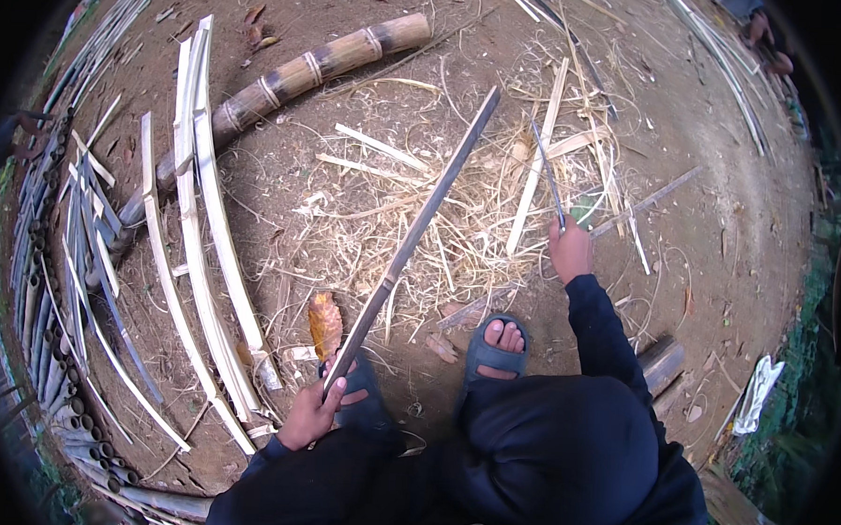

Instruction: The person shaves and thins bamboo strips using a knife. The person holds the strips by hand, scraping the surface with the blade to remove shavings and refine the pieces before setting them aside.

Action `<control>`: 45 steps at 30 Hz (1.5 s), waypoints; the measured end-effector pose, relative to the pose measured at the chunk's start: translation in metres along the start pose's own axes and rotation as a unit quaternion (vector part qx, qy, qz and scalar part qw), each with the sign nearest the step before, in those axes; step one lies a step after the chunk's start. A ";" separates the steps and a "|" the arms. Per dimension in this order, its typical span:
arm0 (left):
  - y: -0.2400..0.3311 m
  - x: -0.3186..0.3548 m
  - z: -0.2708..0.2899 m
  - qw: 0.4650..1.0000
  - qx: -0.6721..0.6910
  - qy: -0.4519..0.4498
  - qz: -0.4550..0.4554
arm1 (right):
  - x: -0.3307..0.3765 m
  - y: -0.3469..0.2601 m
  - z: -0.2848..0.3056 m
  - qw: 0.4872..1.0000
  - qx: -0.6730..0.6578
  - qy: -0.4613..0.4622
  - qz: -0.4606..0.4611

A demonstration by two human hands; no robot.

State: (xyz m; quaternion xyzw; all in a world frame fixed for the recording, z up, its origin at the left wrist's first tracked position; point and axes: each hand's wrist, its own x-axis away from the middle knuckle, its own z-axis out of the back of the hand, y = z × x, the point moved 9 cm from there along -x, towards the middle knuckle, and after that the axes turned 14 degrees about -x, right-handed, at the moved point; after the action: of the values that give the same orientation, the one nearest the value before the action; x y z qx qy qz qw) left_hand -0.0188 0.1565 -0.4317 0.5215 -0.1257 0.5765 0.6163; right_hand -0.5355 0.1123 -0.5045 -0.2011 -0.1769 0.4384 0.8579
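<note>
My left hand (311, 414) is closed round the near end of a long dark bamboo strip (410, 243). The strip slants up and away to the right, its far end above the pale shavings. Out to the right, my right hand (571, 252) grips a knife (550, 177) with a long, narrow blade; its handle is hidden in my fist. The blade points away from me, beside a pale split strip (539, 160), and does not touch the dark strip. Below and around both lies a heap of curly bamboo shavings (420, 262).
Long pale split strips (212, 206) lean across a thick jointed bamboo pole (321, 66) on the left. Bundled bamboo poles (46, 340) line the far-left edge. My sandalled feet (496, 348) stand by a brown leaf (325, 326). At right lies a white crumpled bag (757, 396).
</note>
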 end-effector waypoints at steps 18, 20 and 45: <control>0.183 -0.013 0.153 0.772 0.439 0.359 -0.286 | 0.154 -0.309 -0.035 0.840 -0.430 -0.248 0.219; 0.167 -0.015 0.136 0.800 0.388 0.365 -0.275 | 0.140 -0.286 -0.026 0.859 -0.417 -0.164 0.247; -0.035 -0.009 0.029 0.986 -0.052 -0.154 0.026 | -0.013 -0.186 0.041 0.942 -0.083 0.094 0.311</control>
State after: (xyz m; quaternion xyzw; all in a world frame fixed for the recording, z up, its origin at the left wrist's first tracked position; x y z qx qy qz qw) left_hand 0.0211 0.1357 -0.4436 0.5678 -0.2626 0.4980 0.6005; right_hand -0.4354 0.0102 -0.3776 -0.3567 -0.0600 0.6465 0.6717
